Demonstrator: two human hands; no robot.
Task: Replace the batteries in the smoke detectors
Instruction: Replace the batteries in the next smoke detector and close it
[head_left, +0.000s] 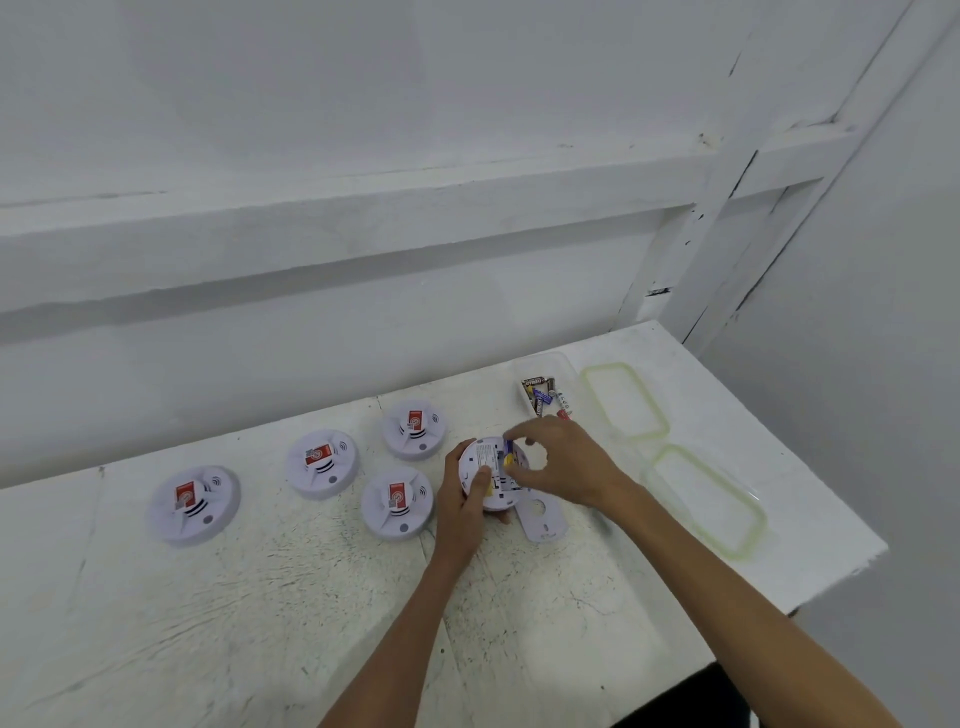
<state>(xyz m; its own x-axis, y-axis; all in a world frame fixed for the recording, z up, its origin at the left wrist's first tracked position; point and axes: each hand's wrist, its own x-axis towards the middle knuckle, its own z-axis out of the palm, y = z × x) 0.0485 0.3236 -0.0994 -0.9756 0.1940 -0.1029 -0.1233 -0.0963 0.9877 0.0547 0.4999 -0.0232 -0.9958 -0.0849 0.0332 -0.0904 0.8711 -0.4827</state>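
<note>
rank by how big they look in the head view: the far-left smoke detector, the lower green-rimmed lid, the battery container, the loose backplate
1. lower green-rimmed lid
2. far-left smoke detector
3. battery container
4. loose backplate, partly hidden by the right hand; 3 and 4 look close.

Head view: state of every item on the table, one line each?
Held smoke detector: back side up, cover off, battery bay exposed.
Left hand: gripping the detector's rim.
Right hand: fingertips pinching at the battery in the bay.
Back cover: off, lying flat beside the detector.
Four other detectors: closed, face up, untouched.
Battery container: open, batteries inside.
Two lids: off, flat on table.
</note>
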